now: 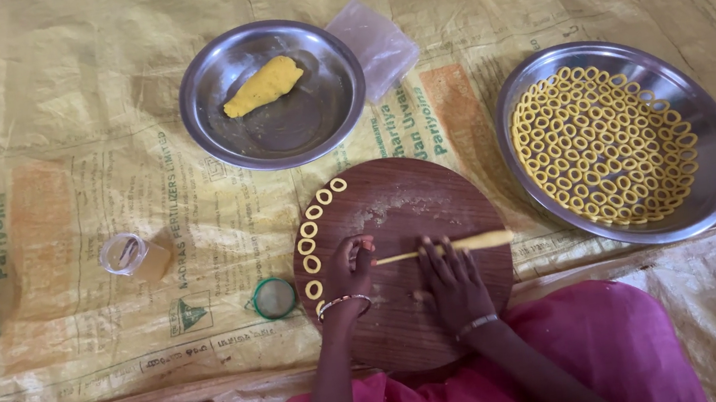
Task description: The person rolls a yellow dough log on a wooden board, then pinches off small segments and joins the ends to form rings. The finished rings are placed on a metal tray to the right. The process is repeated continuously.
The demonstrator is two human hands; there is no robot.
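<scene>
Pink cloth [603,353] nearest; right hand [451,277] lies flat and open on the left-right dough rope [462,244], left hand [351,267] pinching its end.

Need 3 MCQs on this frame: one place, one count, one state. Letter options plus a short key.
1. Where does the dough lump lie?
A. on the wooden board
B. in the steel plate above the board
C. in the jar

2. How many dough rings lie on the round board?
A. two
B. seven
C. fifteen

3. What is the right hand doing?
A. pressing flat on the dough rope
B. lifting a plate
C. resting in the lap

Key: 1 B, the lump sits in that plate; 2 B, seven rings curve along the left edge; 3 A, its fingers lie over the rope.
</scene>
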